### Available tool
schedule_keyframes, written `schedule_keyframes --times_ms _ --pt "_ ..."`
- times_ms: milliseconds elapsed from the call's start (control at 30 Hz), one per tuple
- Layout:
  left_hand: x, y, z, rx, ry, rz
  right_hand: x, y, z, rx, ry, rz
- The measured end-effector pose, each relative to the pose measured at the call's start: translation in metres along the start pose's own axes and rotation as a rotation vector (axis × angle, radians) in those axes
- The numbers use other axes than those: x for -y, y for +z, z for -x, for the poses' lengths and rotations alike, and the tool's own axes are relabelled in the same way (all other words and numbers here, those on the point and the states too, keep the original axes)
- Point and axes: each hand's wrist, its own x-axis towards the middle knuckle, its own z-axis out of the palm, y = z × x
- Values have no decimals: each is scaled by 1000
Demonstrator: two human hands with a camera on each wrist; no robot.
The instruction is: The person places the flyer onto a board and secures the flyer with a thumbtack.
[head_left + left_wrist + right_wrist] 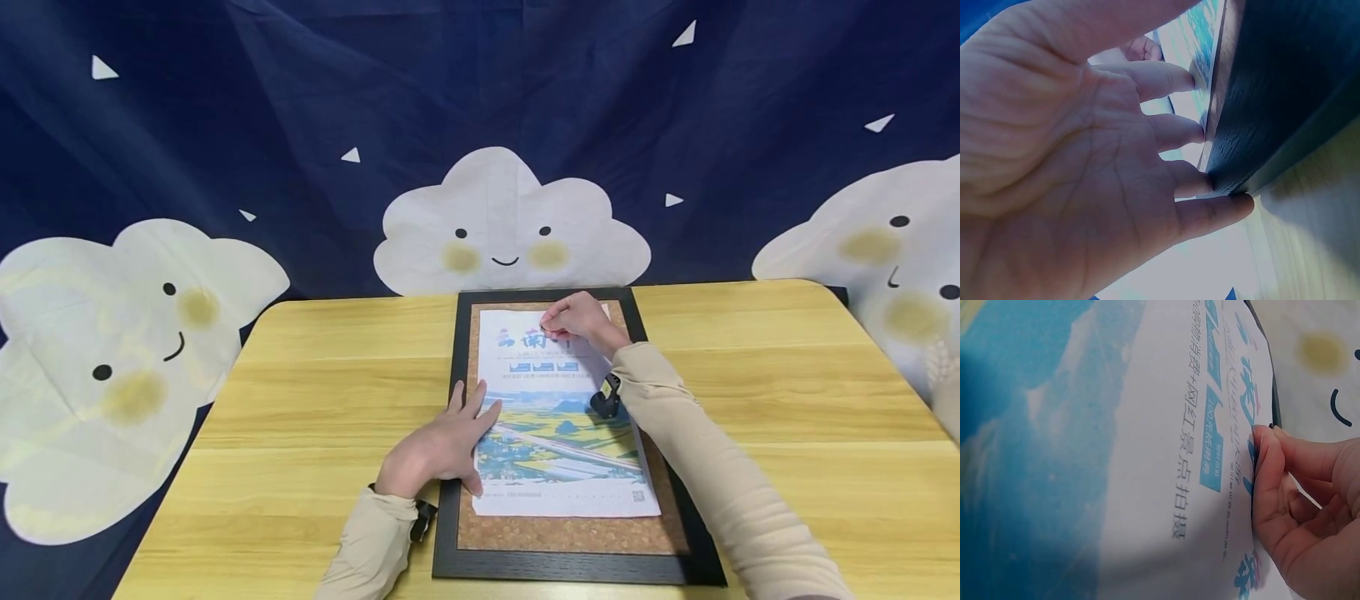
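Note:
A black-framed cork board [448, 517] lies flat on the wooden table [315, 392], with a printed landscape poster [562, 442] on it. My left hand [468, 425] rests flat across the board's left frame, and its straight fingers press the poster's left edge. In the left wrist view, the left hand's fingertips [1194, 131] touch the dark frame [1272, 112] and the poster [1194, 37]. My right hand [553, 332] is at the poster's top. Its bunched fingertips [1265, 456] press on the paper [1166, 456] and seem to pinch a small pin, which is mostly hidden.
A dark blue cloth with white cloud faces [510, 225] hangs behind the table. Bare wood [787, 417] lies on both sides of the board. The table's corners are rounded, and its front edge is near my arms.

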Motion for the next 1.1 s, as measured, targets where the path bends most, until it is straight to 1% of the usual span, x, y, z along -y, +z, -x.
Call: schedule_keyframes --times_ms 300,433,533,733,1000,1100 --pt "1 0 -1 7 -9 -5 3 4 -1 -20 6 28" --pt "1 -1 -2 10 -7 -12 4 6 -2 -29 12 60" --pt "1 -1 -1 12 -6 -16 5 8 -3 -36 13 100" --pt "0 0 -1 8 0 -15 9 7 -1 -45 20 227" --pt "-1 0 -1 4 0 -10 12 7 -2 -31 26 331" --pt "0 0 0 7 5 -14 13 9 -2 -25 10 373"
